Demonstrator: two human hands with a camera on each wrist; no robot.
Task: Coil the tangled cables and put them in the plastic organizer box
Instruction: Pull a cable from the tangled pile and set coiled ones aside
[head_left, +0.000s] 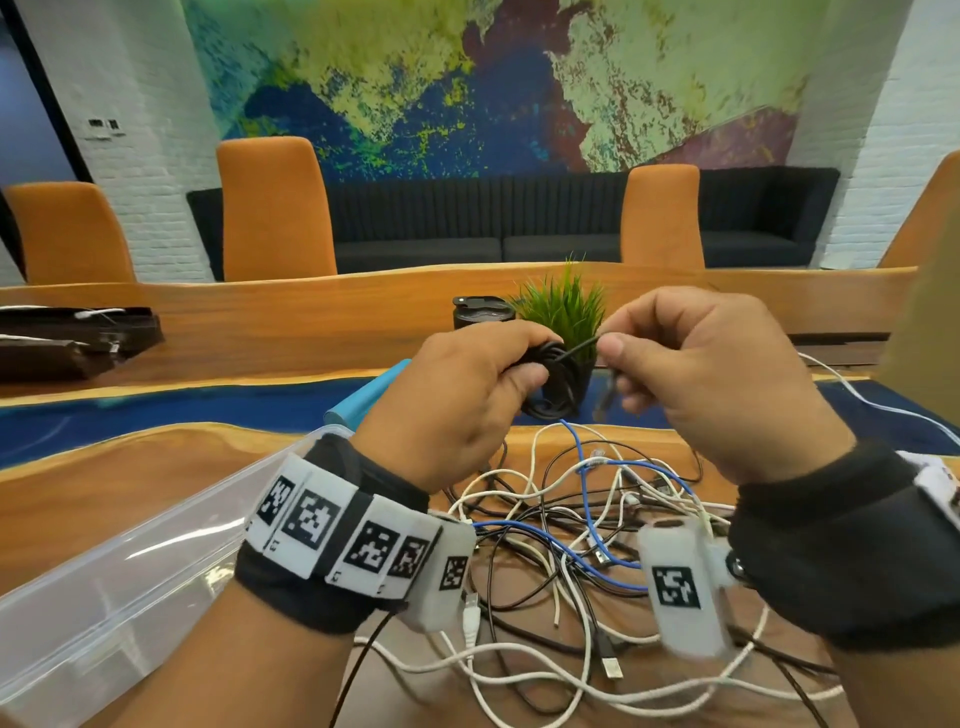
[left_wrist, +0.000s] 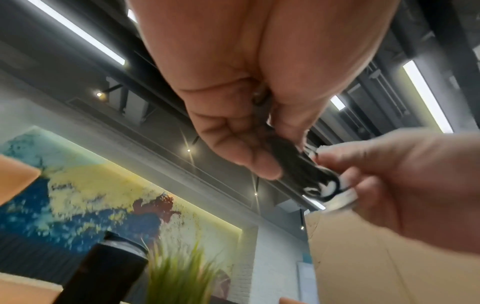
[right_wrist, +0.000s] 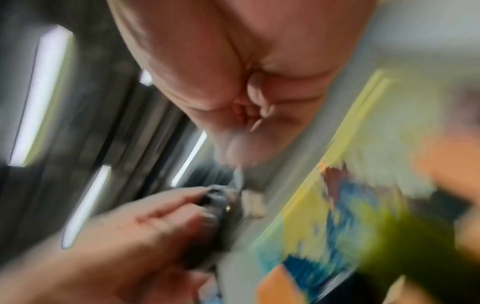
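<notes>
My left hand (head_left: 467, 384) grips a small coil of black cable (head_left: 558, 384) above the table; the left wrist view shows that black coil (left_wrist: 298, 166) between its fingers and thumb. My right hand (head_left: 691, 364) pinches the coil's loose end (head_left: 582, 347) between thumb and forefinger, close beside the left hand. Under both wrists a tangle of white, black and blue cables (head_left: 571, 530) lies on the wooden table. The clear plastic organizer box (head_left: 104, 597) stands at the lower left. The right wrist view is heavily blurred.
A potted green plant (head_left: 566, 306) and a black cylinder (head_left: 480, 312) stand just behind my hands. A light blue object (head_left: 371, 392) lies beside the box. Dark folders (head_left: 67, 338) sit at the far left. Orange chairs (head_left: 272, 208) line the far edge.
</notes>
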